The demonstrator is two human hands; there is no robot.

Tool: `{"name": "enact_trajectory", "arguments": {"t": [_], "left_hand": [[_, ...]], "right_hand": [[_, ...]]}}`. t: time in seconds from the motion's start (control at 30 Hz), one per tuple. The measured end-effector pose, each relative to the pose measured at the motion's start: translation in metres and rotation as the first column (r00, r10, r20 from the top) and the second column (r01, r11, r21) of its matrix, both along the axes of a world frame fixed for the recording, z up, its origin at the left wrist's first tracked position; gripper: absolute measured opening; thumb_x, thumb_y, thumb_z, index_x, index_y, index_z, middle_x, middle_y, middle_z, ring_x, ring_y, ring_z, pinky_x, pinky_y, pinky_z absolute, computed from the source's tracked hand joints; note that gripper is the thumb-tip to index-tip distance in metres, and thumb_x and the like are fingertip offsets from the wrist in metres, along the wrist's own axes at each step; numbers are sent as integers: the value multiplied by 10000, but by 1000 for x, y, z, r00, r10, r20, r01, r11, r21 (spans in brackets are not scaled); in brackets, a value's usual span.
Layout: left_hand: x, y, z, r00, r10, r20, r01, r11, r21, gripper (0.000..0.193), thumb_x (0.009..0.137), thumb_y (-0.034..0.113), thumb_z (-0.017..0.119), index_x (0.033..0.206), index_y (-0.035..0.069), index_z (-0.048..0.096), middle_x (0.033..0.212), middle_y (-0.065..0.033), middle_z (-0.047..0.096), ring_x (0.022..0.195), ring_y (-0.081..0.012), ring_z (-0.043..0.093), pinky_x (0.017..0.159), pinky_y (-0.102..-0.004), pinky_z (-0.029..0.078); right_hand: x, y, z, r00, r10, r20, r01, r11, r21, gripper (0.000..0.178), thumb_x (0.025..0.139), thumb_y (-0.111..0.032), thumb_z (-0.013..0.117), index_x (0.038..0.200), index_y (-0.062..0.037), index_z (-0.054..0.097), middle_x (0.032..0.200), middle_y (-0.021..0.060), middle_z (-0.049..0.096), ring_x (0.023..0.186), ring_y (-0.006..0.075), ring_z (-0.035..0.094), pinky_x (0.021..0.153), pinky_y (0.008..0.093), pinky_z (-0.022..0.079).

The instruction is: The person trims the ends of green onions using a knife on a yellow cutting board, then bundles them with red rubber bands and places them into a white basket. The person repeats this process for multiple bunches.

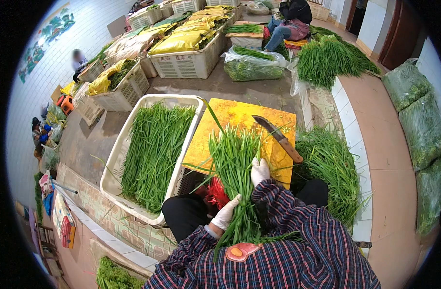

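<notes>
A thick bunch of garlic chives (235, 159) lies between my hands, its pale stem ends on the yellow cutting board (201, 144) and its leaf ends toward my lap. My left hand (225, 214), in a white glove, is wrapped around the lower left side of the bunch. Higher up, my right hand (260, 172), gloved too, grips its right side, with the fingers partly hidden. A knife (279, 138) with a dark blade and wooden handle rests on the board's right part, apart from both hands. Below the board, red strings (217, 191) show beside my left hand.
Left of the board stands a white crate (109, 166) of chives. Loose chives (329, 168) lie to the right, beside a tiled ledge (384, 183). Filled crates (182, 65) and a bagged bundle (254, 67) stand farther off. Another person (290, 26) sits at the back right.
</notes>
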State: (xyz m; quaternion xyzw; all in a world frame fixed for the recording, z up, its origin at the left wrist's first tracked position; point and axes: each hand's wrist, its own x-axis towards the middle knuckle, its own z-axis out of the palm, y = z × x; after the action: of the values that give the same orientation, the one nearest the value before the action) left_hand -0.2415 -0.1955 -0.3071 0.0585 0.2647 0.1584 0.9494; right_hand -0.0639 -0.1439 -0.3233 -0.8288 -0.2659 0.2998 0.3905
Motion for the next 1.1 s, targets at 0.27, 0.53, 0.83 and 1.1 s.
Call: {"name": "enact_trajectory", "arguments": {"t": [0.27,0.53,0.83,1.1], "left_hand": [[25,-12,-2,996,8,-94,-1,997,77,320,856,153,588,1158,63,533,979,-51,639,808,-177,623,743,-311,517],[4,5,0,975,-73,-211,128,956,263,303,834,131,592,1114,21,551,943,-81,656,774,-201,644,726,-325,538],[-35,63,80,880,-148,-451,377,796,473,365,761,83,593,1119,26,556,917,-43,625,730,-149,617,669,-287,521],[-43,56,121,822,-196,-535,556,478,679,588,675,69,638,1241,7,491,1152,-79,579,1033,-185,540,924,-309,405]], "right_hand": [[-19,-8,-20,994,-81,77,76,994,76,555,905,-356,451,1234,91,429,1246,295,460,1172,380,446,991,386,355],[5,-1,-13,995,70,-75,-71,997,-19,525,901,-374,474,1207,53,471,1200,231,527,1128,349,492,955,372,378],[44,-7,64,745,210,-633,-103,974,201,336,852,-405,590,1005,-106,601,900,3,591,671,124,516,575,283,421],[96,-45,99,891,358,-280,-95,749,655,993,610,-192,834,1377,-14,230,1331,156,385,1192,267,413,989,371,367]]}}
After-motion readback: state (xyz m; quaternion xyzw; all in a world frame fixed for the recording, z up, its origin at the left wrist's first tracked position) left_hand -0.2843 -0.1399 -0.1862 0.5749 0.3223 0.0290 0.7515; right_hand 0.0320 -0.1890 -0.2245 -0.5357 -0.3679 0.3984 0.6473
